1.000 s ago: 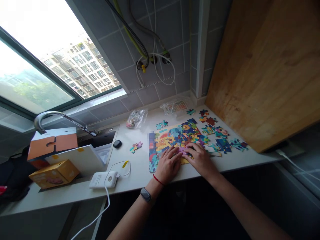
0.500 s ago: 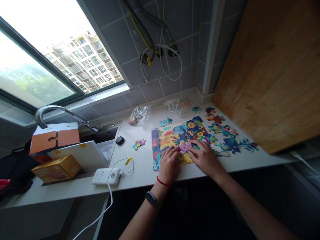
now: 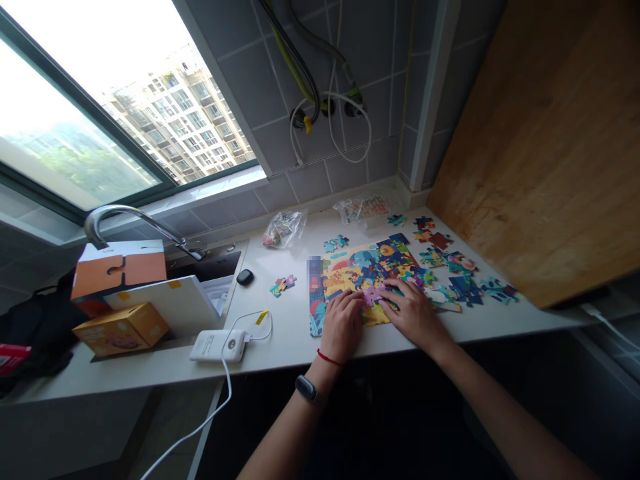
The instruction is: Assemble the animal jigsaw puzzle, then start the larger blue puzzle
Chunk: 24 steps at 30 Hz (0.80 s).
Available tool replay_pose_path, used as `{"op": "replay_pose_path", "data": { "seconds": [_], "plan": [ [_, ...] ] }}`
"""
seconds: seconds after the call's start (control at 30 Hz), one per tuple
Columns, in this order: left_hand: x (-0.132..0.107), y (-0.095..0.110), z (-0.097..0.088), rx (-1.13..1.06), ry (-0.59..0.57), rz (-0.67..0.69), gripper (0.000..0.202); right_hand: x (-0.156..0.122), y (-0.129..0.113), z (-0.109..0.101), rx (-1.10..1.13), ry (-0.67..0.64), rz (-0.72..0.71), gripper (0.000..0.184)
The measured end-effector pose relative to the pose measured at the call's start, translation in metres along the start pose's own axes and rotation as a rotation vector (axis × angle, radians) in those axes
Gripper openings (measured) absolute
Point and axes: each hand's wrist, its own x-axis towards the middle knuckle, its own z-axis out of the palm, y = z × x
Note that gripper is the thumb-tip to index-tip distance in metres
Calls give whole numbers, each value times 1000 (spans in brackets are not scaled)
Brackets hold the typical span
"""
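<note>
A colourful, partly assembled jigsaw puzzle [image 3: 365, 267] lies on the white counter [image 3: 280, 333]. My left hand [image 3: 343, 323] rests flat on the puzzle's lower left part, fingers stretched out. My right hand [image 3: 413, 313] lies beside it on the lower right part, fingers spread. The fingertips of both hands meet at a purple piece [image 3: 373, 294] and press on it. Loose puzzle pieces [image 3: 463, 280] are scattered to the right of the puzzle, and a small joined group of pieces [image 3: 283, 285] lies to its left.
Two clear plastic bags [image 3: 283, 228] lie by the tiled wall. A wooden board [image 3: 540, 147] stands at the right. A sink with faucet [image 3: 135, 223], boxes [image 3: 123, 303], a white power bank [image 3: 220, 345] with cable and a small black object [image 3: 245, 277] sit at the left.
Both hands stay on the puzzle's lower part around the purple piece, with only small finger shifts. The camera has tilted slightly, so the scene sits a little further right.
</note>
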Motion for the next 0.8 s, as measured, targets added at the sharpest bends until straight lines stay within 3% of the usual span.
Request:
{"op": "replay_pose_path", "data": {
  "seconds": [0.37,0.8],
  "plan": [
    [-1,1,0,11,-1,12,38,-2,0,-4,-5,10,-7,12],
    [-2,2,-2,-8,-32,-8,39,-1,-6,-6,-25,28,18,13]
  ]
}}
